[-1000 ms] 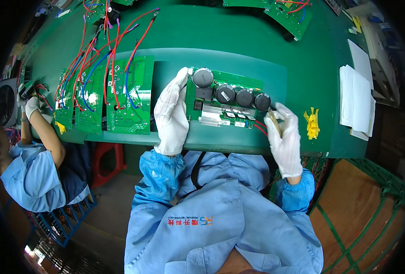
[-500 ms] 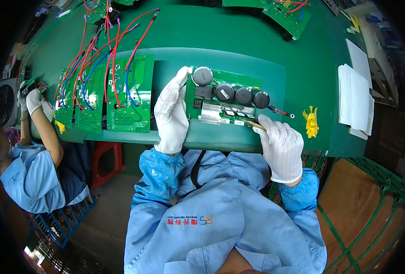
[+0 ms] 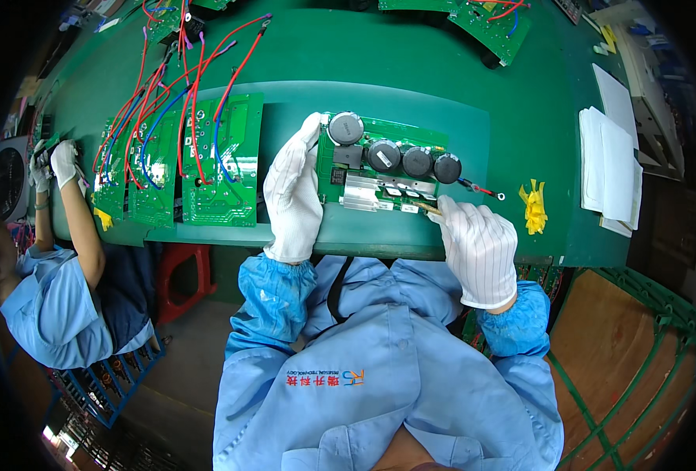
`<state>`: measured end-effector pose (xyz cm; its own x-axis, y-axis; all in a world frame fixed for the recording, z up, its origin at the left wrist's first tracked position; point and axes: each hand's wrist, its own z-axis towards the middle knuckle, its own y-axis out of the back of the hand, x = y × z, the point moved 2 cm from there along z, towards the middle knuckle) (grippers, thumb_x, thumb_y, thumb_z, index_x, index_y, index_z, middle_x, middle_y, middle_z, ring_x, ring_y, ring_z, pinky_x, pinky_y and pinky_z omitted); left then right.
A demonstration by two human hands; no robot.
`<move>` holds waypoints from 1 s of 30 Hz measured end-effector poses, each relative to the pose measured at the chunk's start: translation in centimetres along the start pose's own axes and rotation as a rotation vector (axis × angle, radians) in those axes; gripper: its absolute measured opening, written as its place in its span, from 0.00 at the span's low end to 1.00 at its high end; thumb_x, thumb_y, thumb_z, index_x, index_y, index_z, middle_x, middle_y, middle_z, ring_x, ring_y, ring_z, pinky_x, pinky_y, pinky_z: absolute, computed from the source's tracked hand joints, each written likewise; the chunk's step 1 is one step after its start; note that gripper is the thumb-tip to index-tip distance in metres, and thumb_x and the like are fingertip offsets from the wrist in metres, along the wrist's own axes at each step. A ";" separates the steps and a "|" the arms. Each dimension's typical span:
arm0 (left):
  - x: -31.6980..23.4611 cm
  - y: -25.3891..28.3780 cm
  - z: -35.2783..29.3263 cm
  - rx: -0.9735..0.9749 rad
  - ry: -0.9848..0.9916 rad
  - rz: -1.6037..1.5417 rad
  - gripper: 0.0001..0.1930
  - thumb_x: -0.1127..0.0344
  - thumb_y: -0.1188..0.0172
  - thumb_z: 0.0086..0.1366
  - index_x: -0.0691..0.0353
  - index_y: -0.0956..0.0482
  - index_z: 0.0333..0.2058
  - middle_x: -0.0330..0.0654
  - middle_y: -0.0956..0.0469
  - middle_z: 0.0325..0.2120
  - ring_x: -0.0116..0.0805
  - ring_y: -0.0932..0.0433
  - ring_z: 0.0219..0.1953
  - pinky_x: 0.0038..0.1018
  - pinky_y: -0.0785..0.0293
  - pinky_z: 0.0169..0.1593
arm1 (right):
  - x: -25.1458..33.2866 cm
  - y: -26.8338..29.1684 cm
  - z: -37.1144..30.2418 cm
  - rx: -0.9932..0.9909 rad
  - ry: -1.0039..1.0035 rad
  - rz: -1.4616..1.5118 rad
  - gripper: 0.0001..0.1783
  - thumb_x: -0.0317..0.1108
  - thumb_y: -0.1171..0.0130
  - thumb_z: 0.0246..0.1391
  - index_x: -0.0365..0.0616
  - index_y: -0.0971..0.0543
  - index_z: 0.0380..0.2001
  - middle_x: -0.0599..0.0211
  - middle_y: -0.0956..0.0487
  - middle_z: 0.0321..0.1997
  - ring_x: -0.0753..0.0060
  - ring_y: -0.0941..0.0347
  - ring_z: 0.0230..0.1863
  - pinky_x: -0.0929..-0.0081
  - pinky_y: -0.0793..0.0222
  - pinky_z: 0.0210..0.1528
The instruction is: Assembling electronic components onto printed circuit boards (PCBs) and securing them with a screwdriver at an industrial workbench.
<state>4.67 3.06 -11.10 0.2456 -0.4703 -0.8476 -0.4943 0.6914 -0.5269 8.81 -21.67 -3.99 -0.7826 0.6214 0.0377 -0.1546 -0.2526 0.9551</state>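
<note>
A green circuit board (image 3: 395,130) lies in front of me, bearing several round black capacitors (image 3: 383,156) and a silver finned heat sink (image 3: 364,193). My left hand (image 3: 293,196), in a white glove, grips the board's left edge. Its thumb side is largely hidden. My right hand (image 3: 479,250), gloved in white with thin stripes, is closed around a thin tan stick-like tool (image 3: 428,208). The tool's tip meets the small parts along the heat sink's near right side; its exact kind is too small to make out. A short red and black lead (image 3: 481,189) sticks out from the board's right side.
Upright boards (image 3: 222,188) with red and blue wires stand left of my left hand. Yellow strips (image 3: 533,207) and white papers (image 3: 605,161) lie to the right. More boards (image 3: 489,27) sit at the far edge. A co-worker (image 3: 69,290) works at the far left.
My right hand has shifted slightly left and up, and the tool's tip has moved a little left along the heat sink. My left hand keeps its hold. The co-worker's hands have moved.
</note>
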 end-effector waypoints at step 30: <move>-0.1 0.4 -0.5 0.045 -0.034 0.079 0.25 0.60 0.51 0.77 0.74 0.30 0.63 0.53 0.30 0.66 0.44 0.33 0.70 0.39 0.46 0.76 | -0.2 0.6 -1.6 -0.004 -0.077 0.064 0.22 0.28 0.30 0.47 0.45 0.17 0.48 0.67 0.19 0.36 0.63 0.24 0.30 0.66 0.29 0.31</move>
<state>4.02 3.10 -11.22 0.2362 -0.3953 -0.8877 -0.4754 0.7497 -0.4604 7.90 -23.17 -3.92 -0.7420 0.6594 0.1210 -0.1088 -0.2965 0.9488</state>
